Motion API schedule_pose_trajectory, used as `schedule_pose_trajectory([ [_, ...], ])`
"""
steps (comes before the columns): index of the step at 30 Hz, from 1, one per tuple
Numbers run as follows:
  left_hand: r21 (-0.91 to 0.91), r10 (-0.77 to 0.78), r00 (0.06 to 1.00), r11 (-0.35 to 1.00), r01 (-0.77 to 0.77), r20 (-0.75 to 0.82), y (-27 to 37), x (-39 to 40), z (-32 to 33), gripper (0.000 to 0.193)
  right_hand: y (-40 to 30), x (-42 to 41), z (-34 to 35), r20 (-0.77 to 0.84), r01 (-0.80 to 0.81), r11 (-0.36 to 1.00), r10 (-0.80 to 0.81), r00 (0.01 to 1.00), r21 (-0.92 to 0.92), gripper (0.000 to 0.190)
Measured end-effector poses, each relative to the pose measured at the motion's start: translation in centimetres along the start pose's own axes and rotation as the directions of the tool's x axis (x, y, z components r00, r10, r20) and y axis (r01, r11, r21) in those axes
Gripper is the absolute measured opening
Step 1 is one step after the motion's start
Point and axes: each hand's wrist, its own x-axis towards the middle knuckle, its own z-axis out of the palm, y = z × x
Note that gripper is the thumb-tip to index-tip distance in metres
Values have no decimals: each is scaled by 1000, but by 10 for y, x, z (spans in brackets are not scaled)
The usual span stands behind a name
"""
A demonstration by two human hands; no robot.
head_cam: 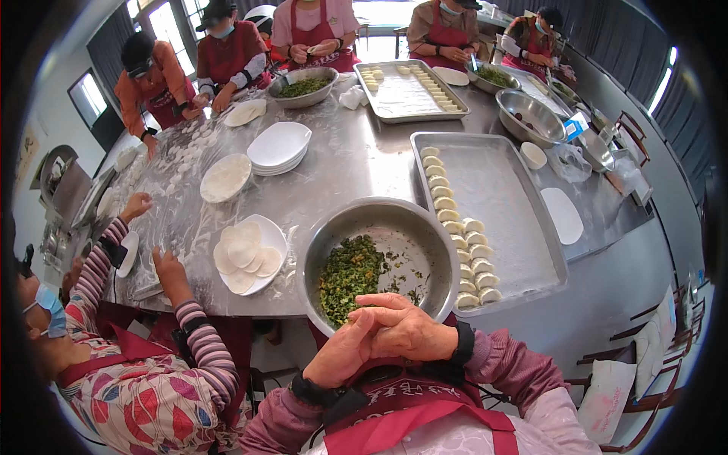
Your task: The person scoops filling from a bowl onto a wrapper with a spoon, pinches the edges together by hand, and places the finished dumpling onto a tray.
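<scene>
My left hand (341, 352) and my right hand (410, 331) meet at the near rim of a large stainless steel bowl (432, 244), fingers crossing over one another. Anything between them is hidden by the fingers. Chopped green filling (351, 276) with small orange bits lies heaped on the bowl's left side. To the right, a metal tray (512, 227) carries two columns of crescent dumplings (449, 215) along its left part. Round dough wrappers (243, 252) overlap on a white plate (278, 236) left of the bowl.
At my left, a co-worker's hands (170, 276) are over the floured steel table (341, 165). Stacked white plates (278, 145) and another wrapper plate (226, 178) stand farther back. Several people work along the far side, near a second dumpling tray (398, 102). Chairs (654, 364) stand at right.
</scene>
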Motion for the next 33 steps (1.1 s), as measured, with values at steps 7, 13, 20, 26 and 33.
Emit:
schedule_pose_trajectory([
  [7, -9, -27, 995, 1000, 28, 92, 5, -4, 0, 63, -1, -6, -2, -108, -80, 981, 100, 989, 175, 12],
  [13, 4, 10, 998, 1000, -10, 61, 2, 0, 0, 72, -4, -11, 1, -131, -147, 945, 192, 973, 293, 16],
  [20, 54, 38, 998, 998, -41, 51, 0, -3, -1, 80, -5, -22, 11, -209, -182, 912, 271, 940, 367, 16],
  [26, -52, 22, 997, 998, -18, 76, -4, -5, -13, 82, -15, -18, 9, -244, -217, 886, 336, 910, 409, 19],
  [33, -93, 66, 997, 994, -61, 47, -7, 0, 5, 73, -11, -31, 22, -395, -211, 903, 362, 844, 375, 23],
])
